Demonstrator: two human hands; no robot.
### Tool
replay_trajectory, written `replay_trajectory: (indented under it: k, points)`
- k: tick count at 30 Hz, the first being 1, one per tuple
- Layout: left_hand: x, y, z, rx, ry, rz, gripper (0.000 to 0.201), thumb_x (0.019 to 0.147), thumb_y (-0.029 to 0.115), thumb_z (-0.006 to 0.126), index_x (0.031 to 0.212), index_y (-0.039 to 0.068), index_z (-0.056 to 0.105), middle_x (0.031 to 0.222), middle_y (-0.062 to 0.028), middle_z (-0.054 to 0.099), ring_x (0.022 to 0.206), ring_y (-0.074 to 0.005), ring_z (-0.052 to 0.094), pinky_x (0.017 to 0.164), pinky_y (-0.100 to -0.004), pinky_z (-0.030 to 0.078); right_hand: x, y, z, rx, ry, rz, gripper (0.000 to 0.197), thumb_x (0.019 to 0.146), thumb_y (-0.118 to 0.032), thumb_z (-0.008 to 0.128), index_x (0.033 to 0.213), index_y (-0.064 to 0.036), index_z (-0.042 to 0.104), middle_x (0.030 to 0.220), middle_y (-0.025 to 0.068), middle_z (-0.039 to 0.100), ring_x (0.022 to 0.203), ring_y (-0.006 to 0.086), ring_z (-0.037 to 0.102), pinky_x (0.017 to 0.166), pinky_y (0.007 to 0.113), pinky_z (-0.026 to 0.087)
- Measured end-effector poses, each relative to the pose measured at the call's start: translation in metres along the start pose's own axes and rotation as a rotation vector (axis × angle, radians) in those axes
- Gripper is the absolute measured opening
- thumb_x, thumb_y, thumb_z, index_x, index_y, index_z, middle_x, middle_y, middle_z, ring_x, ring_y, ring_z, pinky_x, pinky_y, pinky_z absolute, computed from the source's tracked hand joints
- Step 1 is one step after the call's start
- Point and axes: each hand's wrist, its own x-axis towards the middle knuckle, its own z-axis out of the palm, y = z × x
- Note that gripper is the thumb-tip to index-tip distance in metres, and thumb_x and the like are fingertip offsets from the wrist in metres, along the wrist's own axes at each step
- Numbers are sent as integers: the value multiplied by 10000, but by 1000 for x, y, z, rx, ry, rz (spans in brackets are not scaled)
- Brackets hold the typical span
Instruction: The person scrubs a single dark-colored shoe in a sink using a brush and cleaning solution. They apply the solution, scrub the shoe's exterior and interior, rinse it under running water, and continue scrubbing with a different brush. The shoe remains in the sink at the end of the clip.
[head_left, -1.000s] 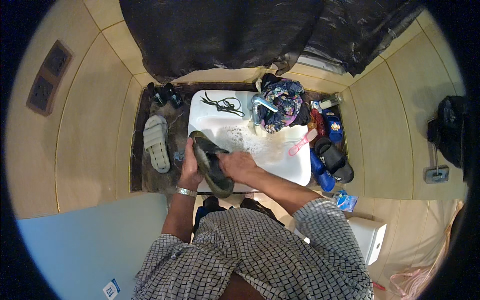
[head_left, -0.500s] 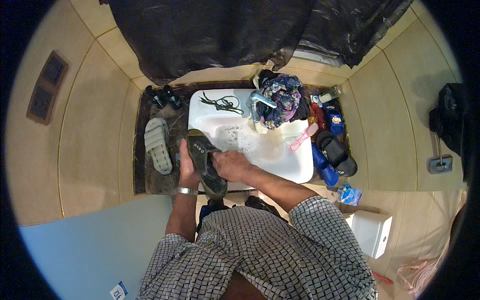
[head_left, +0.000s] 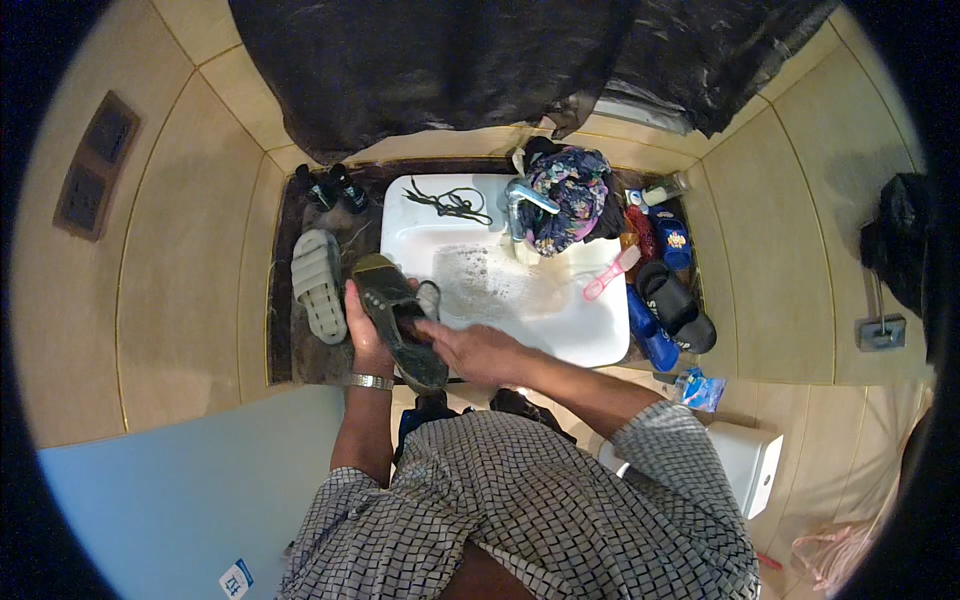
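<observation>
My left hand (head_left: 366,335) grips a dark wet sneaker (head_left: 398,340) from its left side, over the near left corner of the white sink (head_left: 590,345). The sneaker's toe points away from me, its lace holes show without laces, and a grey tongue sticks out at its right. My right hand (head_left: 475,352) is at the sneaker's opening with a finger stretched toward the inside. Its fingertips are partly hidden and slightly blurred. Dark shoelaces (head_left: 447,203) lie on the sink's far left ledge. Soapy water (head_left: 490,280) with foam covers the basin bottom.
A light grey slide (head_left: 318,285) lies left of the sink. Dark bottles (head_left: 333,188) stand behind it. Floral cloth (head_left: 570,200) is bunched behind the faucet (head_left: 530,197). A pink brush (head_left: 611,274) rests on the right rim, beside black slides (head_left: 676,310) and blue slides (head_left: 652,335).
The sneaker has tilted and shifted slightly left, its opening now showing more. My right hand has drawn back a little from it, and the grey tongue now stands out at the side.
</observation>
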Motion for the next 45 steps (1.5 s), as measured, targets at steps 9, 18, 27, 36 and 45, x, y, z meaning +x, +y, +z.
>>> replay_trajectory:
  k: [9, 18, 27, 36, 45]
  points:
    - [6, -20, 7, -136, -147, 86, 691, 1036, 631, 380, 1338, 46, 588, 1206, -223, 685, 1083, -405, 676, 936, -525, 565, 31, 11, 3, -63, 94, 57, 392, 1042, -304, 462, 1391, -128, 497, 904, 271, 702, 841, 466, 695, 767, 565, 547]
    - [5, -27, 0, -259, -284, 22, 765, 991, 680, 416, 1370, 36, 581, 1311, -245, 639, 1222, -448, 590, 1124, -634, 402, 35, -1, 0, -150, 80, -21, 413, 1025, -247, 437, 1425, -154, 476, 904, 271, 710, 832, 456, 710, 768, 576, 558]
    - [0, -8, 4, -284, -139, 47, 820, 963, 723, 442, 1358, 21, 593, 1258, -273, 659, 1230, -502, 587, 1066, -626, 470, -13, -6, 4, 71, -62, -6, 498, 1035, -275, 458, 1522, -182, 416, 919, 271, 715, 820, 471, 694, 769, 591, 539]
    - [5, -16, 3, -229, -159, 171, 727, 1022, 653, 384, 1358, 45, 597, 1208, -214, 699, 1132, -420, 660, 1072, -619, 470, 12, -6, -11, -59, 9, 111, 438, 1032, -269, 435, 1447, -131, 473, 926, 271, 715, 852, 469, 700, 779, 580, 547]
    - [13, -23, 2, -241, -272, 118, 715, 1021, 642, 411, 1361, 40, 596, 1253, -230, 683, 1155, -410, 650, 1059, -577, 486, 52, 15, 12, -143, 107, 35, 480, 1027, -233, 408, 1495, -132, 428, 897, 267, 714, 800, 478, 695, 738, 583, 548]
